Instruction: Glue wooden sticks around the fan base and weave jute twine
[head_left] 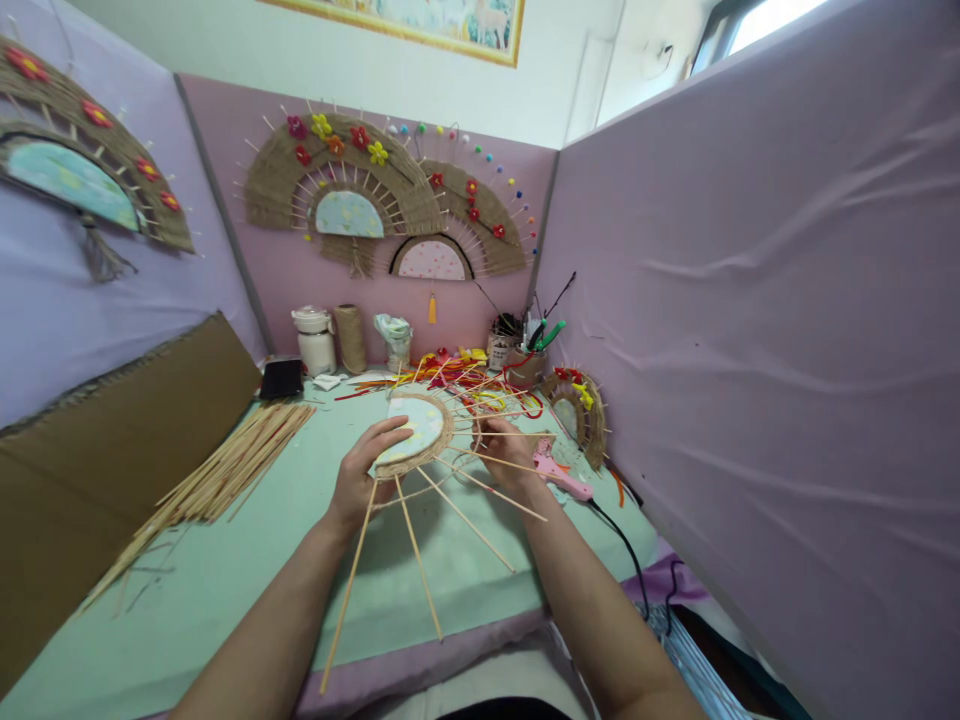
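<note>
My left hand grips the straight side of a half-round fan base, its fingers lying over the pale blue patterned face. Twine is wound along the curved rim, and thin wooden sticks radiate from it to the right and toward me. On the right, among the sticks, my right hand has its fingers closed on a strand of twine, which runs across the sticks from near my left hand. Its fingertips are partly hidden behind the sticks.
A bundle of loose sticks lies left, beside a cardboard sheet. A pink glue gun with a black cord lies right. Behind are colourful craft stems, a twine spool, a white jar and a small finished fan.
</note>
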